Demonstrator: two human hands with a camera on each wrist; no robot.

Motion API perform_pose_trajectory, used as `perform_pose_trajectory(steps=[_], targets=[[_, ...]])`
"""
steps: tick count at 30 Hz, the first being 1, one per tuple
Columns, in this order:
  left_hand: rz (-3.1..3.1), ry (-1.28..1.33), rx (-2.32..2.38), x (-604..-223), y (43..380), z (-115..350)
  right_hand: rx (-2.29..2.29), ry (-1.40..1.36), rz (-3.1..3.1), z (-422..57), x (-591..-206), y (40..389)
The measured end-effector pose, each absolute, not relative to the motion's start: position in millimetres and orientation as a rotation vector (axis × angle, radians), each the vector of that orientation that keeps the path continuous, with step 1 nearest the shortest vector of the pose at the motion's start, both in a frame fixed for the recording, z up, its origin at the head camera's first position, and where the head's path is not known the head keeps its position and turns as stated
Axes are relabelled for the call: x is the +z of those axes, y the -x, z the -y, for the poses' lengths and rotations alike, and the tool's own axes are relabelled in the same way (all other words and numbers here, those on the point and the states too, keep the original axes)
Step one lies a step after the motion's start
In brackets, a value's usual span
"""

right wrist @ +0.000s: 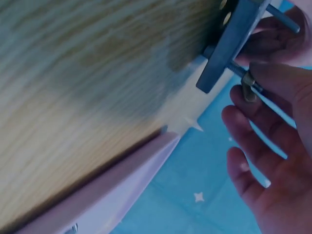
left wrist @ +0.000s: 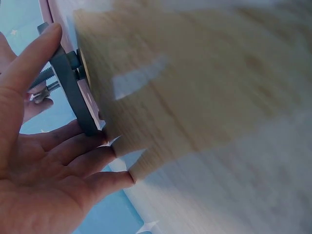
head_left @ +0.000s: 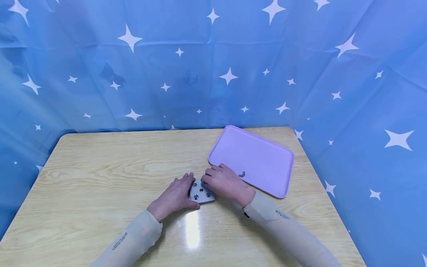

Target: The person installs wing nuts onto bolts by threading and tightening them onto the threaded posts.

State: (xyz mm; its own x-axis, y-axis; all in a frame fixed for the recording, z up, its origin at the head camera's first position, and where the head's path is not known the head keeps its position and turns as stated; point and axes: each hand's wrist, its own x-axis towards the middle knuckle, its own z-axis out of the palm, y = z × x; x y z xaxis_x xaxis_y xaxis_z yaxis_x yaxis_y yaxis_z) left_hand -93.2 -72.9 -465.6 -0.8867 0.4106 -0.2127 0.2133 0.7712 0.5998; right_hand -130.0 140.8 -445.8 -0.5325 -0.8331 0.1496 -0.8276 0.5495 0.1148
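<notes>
Currently the metal plate (head_left: 202, 194) sits between the two hands, its left end tucked into the left hand (head_left: 176, 195) and its far right corner under the fingers of the right hand (head_left: 224, 182). Left hand: thumb along the near side, fingers at the far side, gripping the plate by its edges. Right hand: thumb and index finger pinch a wing nut (right wrist: 249, 87) on a threaded bolt (right wrist: 237, 69) that passes through the plate; the remaining fingers are loosely bent. A second bolt (right wrist: 285, 19) stands up from the plate on the left hand's side. Holes show on the face between the hands; bolt heads protrude underneath, and whether these touch the table (head_left: 116, 163) cannot be told. Nearest edge to the right hand: the rim of the purple tray (head_left: 260, 159), just beside and beyond it, with a small dark part (head_left: 242, 174) lying inside near the knuckles, too small to identify. Room is tightest on that side. Leftward of the left hand, wood surface runs well out to the table's left edge; on the person's side of the plate, wood also extends toward the sleeves (head_left: 136, 237). Beyond both hands, the far table edge meets a blue star-patterned backdrop (head_left: 150, 74), well apart from the fingertips.
</notes>
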Motion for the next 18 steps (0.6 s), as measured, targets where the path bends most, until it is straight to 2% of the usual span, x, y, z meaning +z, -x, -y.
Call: perform_pose_trajectory(steps=[11,18], targets=[[-2.643,-0.474,0.838,-466.2,90.9,74.3,0.075,-1.296,2.681,-133.4,-447.7,124.9],[-2.654,-0.477,0.851,-467.7,90.5,74.8,0.108,-1.408,2.711,-140.8,-438.6,127.3]])
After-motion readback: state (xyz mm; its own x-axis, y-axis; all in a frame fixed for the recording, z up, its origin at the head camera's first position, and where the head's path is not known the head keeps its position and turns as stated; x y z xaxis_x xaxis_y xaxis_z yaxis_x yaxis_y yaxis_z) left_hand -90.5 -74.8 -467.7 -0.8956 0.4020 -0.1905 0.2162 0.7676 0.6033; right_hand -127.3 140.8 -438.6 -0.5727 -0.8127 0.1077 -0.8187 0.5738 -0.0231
